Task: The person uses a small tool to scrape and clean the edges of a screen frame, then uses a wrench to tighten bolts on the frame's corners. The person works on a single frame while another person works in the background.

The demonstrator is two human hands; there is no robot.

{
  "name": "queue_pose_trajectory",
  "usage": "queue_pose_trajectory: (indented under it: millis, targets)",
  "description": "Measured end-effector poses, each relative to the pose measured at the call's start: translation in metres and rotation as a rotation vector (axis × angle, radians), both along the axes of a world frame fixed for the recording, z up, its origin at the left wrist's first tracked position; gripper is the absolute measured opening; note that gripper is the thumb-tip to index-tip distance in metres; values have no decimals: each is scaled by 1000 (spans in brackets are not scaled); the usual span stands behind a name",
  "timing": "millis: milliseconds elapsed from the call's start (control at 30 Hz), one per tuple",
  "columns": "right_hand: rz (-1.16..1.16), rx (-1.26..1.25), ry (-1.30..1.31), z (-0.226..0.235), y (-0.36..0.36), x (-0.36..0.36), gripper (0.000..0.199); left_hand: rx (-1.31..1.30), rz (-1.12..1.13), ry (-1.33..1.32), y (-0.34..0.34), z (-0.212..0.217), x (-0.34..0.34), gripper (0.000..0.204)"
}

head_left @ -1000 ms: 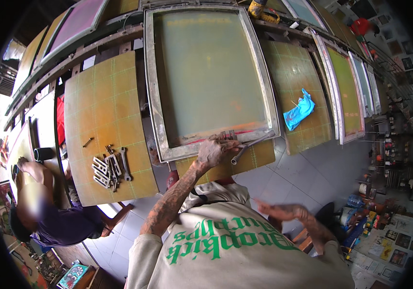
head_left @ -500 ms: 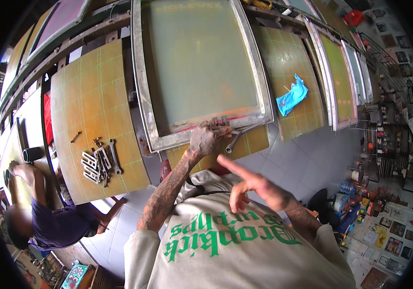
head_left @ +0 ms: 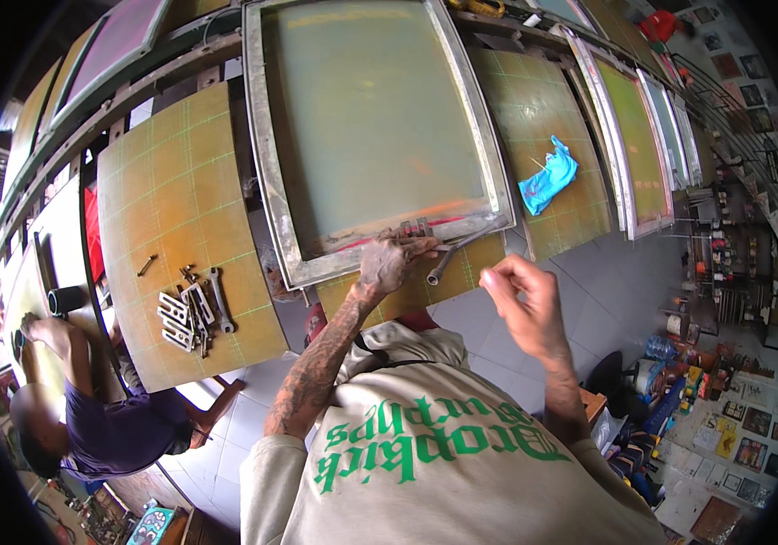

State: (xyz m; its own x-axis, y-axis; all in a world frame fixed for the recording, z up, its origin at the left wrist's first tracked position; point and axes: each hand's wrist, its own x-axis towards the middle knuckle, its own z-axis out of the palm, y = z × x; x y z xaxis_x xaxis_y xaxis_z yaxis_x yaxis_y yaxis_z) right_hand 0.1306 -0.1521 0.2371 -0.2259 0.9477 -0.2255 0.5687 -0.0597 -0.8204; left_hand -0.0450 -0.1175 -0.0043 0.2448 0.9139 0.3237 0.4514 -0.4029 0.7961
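A large screen-printing frame point(head_left: 282, 238) with a pale grey-green mesh lies before me, its near bar closest to my body. My left hand point(head_left: 395, 263) rests on that near bar, fingers closed round a slotted metal bracket point(head_left: 414, 227). Beside its fingertips a bent socket wrench point(head_left: 461, 247) lies across the frame's near right corner, its socket end sticking out toward me. My right hand point(head_left: 530, 304) is raised in the air to the right of the wrench, fingers curled in and nothing visible in them.
On the left board point(head_left: 180, 163) lie an open-end wrench point(head_left: 222, 300), several slotted metal brackets point(head_left: 177, 322) and loose bolts. A blue crumpled cloth or glove point(head_left: 549, 177) lies on the right board point(head_left: 579, 232). At lower left another person point(head_left: 125, 427) sits working. Shelves and supplies stand at far right.
My right hand has risen and moved to the right, away from the wrench; its outstretched index finger has curled in. My left hand stays at the bracket.
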Motion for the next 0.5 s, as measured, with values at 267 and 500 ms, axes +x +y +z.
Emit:
queue_pose_trajectory:
  millis: [267, 500]
  targets:
    - [-82, 28, -350, -113, 20, -8, 65, 79, 14, 167, -2, -7, -2, 29]
    - [303, 326, -716, -109, 37, -6, 10, 57, -44, 95, 1, 2, -2, 30]
